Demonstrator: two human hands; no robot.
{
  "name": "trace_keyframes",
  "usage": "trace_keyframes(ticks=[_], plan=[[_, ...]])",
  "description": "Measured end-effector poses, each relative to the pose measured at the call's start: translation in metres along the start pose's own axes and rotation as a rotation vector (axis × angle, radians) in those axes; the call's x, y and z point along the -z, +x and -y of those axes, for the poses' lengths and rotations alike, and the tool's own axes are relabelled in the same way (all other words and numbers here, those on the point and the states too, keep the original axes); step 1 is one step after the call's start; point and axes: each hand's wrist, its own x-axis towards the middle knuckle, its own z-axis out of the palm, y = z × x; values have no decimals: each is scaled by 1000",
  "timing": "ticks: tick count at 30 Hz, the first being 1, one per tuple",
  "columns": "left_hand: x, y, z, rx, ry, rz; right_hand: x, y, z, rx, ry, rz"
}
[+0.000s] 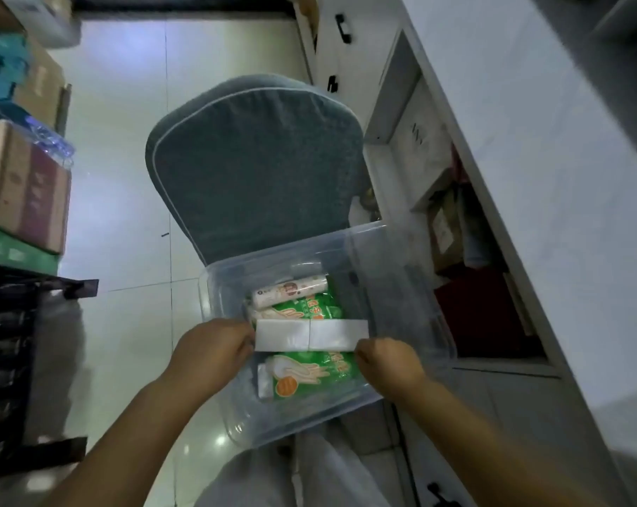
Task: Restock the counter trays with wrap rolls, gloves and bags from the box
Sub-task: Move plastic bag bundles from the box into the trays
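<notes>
Left hand (214, 345), right hand (386, 360): each grip pinches one end of the white pack (311, 335) over the box (401, 258). Lift level; clear the right wall.

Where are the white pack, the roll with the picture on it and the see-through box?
white pack (311, 335): head view, middle of its flat white face.
roll (291, 290): head view, middle of its printed side.
see-through box (401, 287): head view, on its clear right wall.
</notes>
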Motion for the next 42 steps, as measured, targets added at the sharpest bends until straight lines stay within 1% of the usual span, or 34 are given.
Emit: trace_keyframes(ticks=[4,7,9,11,16,18,21,24,26,28,30,32,34,35,36,38,39,40,41,42], plan=[[-38,21,16,55,-19,89,-44,62,-7,-28,1,146],[-59,39,22,105,-57,135,-74,109,-18,-100,53,243],[-68,53,24,132,-99,145,-90,134,-23,-146,70,250],[-75,66,28,168,-123,143,-106,156,-28,-144,40,255],[-93,86,37,196,-65,105,-132,185,-39,-208,82,333],[-99,91,38,187,-31,86,-134,189,-44,-168,17,362],[-108,99,32,185,-15,118,-126,186,-45,20,-50,409],[-118,109,21,142,-12,133,-113,173,-45,269,-146,267],[-122,116,10,63,9,136,-97,160,-42,398,-198,157],[-126,122,0,-18,42,118,-76,150,-39,470,-235,26],[-124,127,-11,-66,86,147,-59,143,-37,534,-191,-129],[-114,133,-19,-39,111,152,-46,143,-36,578,-101,-272],[-99,134,-22,10,163,108,-37,144,-35,550,-20,-365],[-88,132,-22,29,203,100,-36,145,-35,497,41,-403],[-78,129,-21,48,250,77,-38,146,-37,416,123,-438],[-60,120,-16,92,301,23,-47,145,-41,152,319,-413],[-53,116,-12,111,309,-14,-55,144,-43,-6,389,-350],[-47,113,-6,139,312,-43,-66,143,-45,-133,390,-242],[-42,110,-1,178,311,-75,-79,141,-46,-163,304,-82],[-39,107,4,218,306,-108,-92,139,-46,-91,202,103]])
